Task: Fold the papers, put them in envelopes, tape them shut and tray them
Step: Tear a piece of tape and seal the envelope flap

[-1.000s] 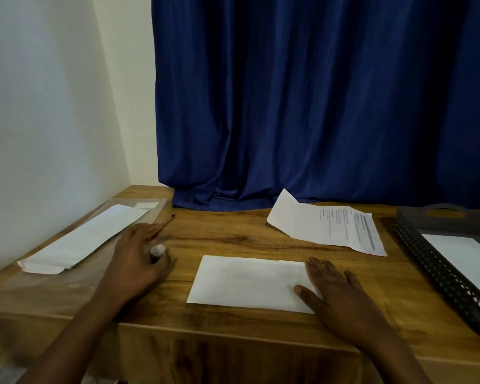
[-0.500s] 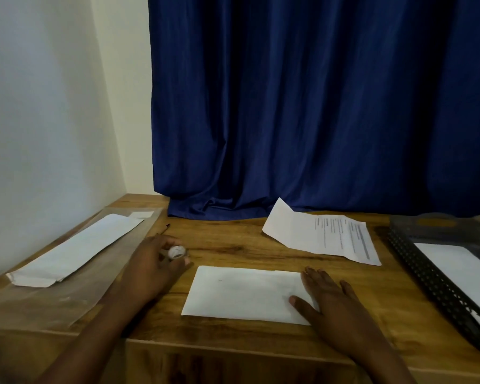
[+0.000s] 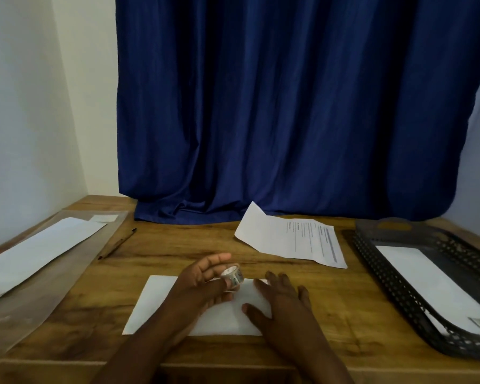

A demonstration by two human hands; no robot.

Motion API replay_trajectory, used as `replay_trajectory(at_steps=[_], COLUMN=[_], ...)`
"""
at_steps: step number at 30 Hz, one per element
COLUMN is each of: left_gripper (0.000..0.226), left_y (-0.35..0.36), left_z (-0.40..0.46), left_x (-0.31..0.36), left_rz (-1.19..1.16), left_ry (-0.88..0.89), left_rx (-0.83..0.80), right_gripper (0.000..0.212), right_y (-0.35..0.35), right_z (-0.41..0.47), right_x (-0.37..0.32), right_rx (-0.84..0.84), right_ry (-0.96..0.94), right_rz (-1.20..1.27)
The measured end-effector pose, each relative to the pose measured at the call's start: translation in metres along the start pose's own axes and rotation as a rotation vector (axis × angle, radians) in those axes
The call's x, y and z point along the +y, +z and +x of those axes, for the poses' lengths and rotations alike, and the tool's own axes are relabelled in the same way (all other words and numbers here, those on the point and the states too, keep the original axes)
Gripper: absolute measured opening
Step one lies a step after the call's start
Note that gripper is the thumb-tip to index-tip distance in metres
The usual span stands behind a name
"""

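A white envelope lies flat near the table's front edge. My left hand hovers over its middle and pinches a small roll of tape between thumb and fingers. My right hand rests flat on the envelope's right part, fingers spread. A printed paper with one corner turned up lies behind, near the curtain. A dark mesh tray at the right holds a white envelope.
At the left a clear plastic sleeve carries a long white envelope. A pencil lies beside it. A blue curtain hangs behind the wooden table, with a wall on the left.
My left hand has carried the tape roll from the table's left side rightward over the envelope. My right hand stays pressed on the envelope.
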State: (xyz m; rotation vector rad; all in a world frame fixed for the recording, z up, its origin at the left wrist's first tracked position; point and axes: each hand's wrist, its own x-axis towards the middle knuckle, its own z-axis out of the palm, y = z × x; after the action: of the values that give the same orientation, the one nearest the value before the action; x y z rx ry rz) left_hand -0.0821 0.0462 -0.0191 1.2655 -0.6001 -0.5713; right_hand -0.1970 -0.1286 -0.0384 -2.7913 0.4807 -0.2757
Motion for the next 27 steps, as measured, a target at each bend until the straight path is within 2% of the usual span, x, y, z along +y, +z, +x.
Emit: replay_trajectory(at_steps=[4,6,8,10,12,18,23,27], left_gripper=[0.047,0.047,0.048,0.048,0.05,0.049,0.048,0.041], left_y=[0.0,0.002,0.003,0.004,0.003,0.004,0.006,0.009], left_z=[-0.005,-0.006,-0.006,-0.007,-0.007,-0.009,-0.011,-0.012], left_x=[-0.005,-0.006,-0.006,-0.007,-0.008,-0.008,-0.007,-0.005], left_rz=[0.129,0.207,0.257,0.279,0.285,0.285,0.276,0.281], left_ry=[0.05,0.082,0.114,0.137,0.137,0.128,0.127,0.119], left_rx=[0.016,0.03,0.029,0.024,0.008,-0.035,-0.039,-0.022], right_gripper=[0.045,0.031,0.021,0.027,0.03,0.021,0.022,0.015], right_y=[-0.009,-0.01,-0.011,-0.011,-0.011,-0.014,-0.013,-0.012], right_z=[-0.005,-0.008,-0.013,-0.018,-0.019,-0.023,-0.023,-0.024], right_x=[-0.008,-0.015,-0.021,-0.023,-0.022,-0.017,-0.015,-0.013], right_rx=[0.362,0.424,0.379,0.319,0.31,0.267,0.29,0.293], right_ry=[-0.018,-0.031,-0.03,-0.041,-0.031,-0.034,-0.047,-0.041], right_rz=[0.231,0.424,0.633,0.736,0.749,0.865,0.908,0.938])
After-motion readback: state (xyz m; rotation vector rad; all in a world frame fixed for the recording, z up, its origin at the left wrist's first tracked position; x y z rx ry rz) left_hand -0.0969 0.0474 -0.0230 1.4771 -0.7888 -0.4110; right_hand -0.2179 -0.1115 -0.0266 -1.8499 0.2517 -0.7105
